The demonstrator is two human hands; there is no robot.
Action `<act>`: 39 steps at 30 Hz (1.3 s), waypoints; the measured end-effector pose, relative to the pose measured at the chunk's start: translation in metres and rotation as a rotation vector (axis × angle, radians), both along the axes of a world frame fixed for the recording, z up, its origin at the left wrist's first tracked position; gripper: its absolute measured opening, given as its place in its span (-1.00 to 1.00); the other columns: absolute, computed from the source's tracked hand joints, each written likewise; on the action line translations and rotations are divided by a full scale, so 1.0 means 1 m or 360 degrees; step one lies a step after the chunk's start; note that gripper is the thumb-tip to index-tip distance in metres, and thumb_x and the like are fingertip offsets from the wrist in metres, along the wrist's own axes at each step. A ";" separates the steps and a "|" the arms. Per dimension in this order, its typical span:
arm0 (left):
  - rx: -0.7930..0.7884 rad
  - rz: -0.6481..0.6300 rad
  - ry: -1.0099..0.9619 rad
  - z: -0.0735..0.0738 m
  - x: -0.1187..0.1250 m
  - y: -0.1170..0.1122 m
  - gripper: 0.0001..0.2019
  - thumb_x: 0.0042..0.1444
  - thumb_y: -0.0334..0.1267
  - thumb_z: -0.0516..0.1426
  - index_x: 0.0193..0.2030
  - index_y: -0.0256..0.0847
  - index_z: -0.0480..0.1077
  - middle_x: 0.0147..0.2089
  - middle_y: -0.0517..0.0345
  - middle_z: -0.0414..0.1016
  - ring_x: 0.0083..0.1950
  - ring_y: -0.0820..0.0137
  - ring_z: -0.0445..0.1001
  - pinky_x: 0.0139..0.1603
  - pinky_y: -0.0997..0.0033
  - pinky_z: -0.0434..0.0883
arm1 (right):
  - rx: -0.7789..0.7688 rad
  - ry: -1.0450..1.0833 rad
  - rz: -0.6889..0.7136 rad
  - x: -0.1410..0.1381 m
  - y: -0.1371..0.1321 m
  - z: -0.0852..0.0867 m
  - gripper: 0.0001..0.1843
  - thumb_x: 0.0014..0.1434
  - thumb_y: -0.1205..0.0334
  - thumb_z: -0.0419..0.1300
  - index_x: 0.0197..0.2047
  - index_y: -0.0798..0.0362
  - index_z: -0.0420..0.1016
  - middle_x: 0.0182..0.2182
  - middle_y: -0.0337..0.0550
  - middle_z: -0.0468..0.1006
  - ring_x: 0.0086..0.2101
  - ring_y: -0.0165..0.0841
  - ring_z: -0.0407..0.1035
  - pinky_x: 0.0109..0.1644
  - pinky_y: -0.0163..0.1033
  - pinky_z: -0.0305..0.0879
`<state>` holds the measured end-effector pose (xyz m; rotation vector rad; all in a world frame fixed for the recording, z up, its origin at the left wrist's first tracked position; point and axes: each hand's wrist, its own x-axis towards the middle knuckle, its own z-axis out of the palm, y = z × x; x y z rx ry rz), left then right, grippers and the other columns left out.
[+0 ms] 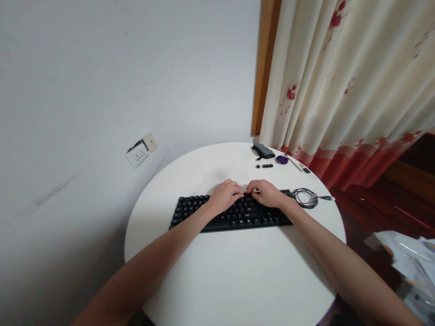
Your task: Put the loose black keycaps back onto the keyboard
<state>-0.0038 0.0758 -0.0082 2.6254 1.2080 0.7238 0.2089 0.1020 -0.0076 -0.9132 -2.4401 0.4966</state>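
A black keyboard (217, 222) lies on the round white table (234, 267). My left hand (224, 194) rests over its middle, fingers drawn together at the far row of keys. From the other side my right hand (267, 192) reaches the same spot, its fingers bent and closed. The fingertips of both hands nearly meet there. Whatever they pinch, if anything, is too small and hidden to name. Beyond the right hand, several loose black keycaps (268, 165) stand in a short row on the table.
A coiled black cable (305, 198) with a USB plug lies right of the keyboard. Farther back are a dark grey pouch (263, 151), a purple bundle (282, 159) and a thin white tool (295, 163). A wall socket (137, 154), a curtain (316, 90) and white plastic bags (408, 258) surround the table.
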 end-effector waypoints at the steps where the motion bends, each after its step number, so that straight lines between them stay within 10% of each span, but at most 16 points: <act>1: -0.0023 -0.0007 0.0019 0.002 0.000 -0.001 -0.84 0.22 -0.20 0.15 -0.24 -0.11 0.58 -0.18 0.10 0.58 -0.08 0.25 0.43 0.03 0.24 0.34 | 0.0004 -0.0041 -0.0011 0.001 -0.001 0.002 -0.67 0.03 0.53 0.07 -0.27 0.04 0.58 -0.23 -0.16 0.60 -0.22 -0.33 0.44 -0.08 -0.28 0.28; 16: -0.0033 0.0038 0.0194 0.009 -0.003 -0.015 -0.68 0.32 -0.12 0.00 -0.18 -0.11 0.58 -0.08 0.06 0.53 0.00 0.20 0.41 0.05 0.22 0.33 | 0.0007 -0.0317 -0.0163 -0.002 -0.005 0.004 -0.62 0.07 0.48 0.04 -0.24 -0.05 0.63 -0.14 -0.20 0.61 -0.11 -0.25 0.45 -0.05 -0.24 0.29; 24: -0.0084 0.0054 0.0202 0.009 0.007 -0.026 -0.62 0.34 -0.10 -0.08 0.16 -0.16 0.37 0.11 0.01 0.47 0.14 0.20 0.37 0.19 0.21 0.25 | -0.0037 -0.0119 -0.0331 0.016 0.016 -0.004 -0.61 0.09 0.50 0.01 -0.23 0.04 0.63 -0.23 -0.16 0.64 -0.17 -0.31 0.48 -0.02 -0.28 0.30; 30: -0.0207 -0.0091 0.0429 0.004 0.008 -0.038 -0.03 -0.03 0.33 0.14 0.41 -0.18 -0.02 0.44 -0.15 0.01 0.41 0.04 0.04 0.35 0.17 -0.02 | -0.0072 -0.0158 -0.0454 0.027 0.023 -0.005 -0.64 0.12 0.49 0.03 -0.24 0.05 0.63 -0.26 -0.13 0.65 -0.20 -0.30 0.48 -0.05 -0.28 0.29; 39: -0.0360 -0.0087 0.0608 0.014 -0.010 -0.037 0.13 -0.25 0.22 0.29 0.41 -0.24 -0.06 0.41 -0.24 0.06 0.37 -0.07 0.09 0.32 0.14 0.03 | -0.0168 -0.0248 -0.0280 0.017 0.016 -0.008 -0.62 0.06 0.49 0.02 -0.27 0.03 0.65 -0.26 -0.14 0.65 -0.19 -0.29 0.48 -0.01 -0.28 0.29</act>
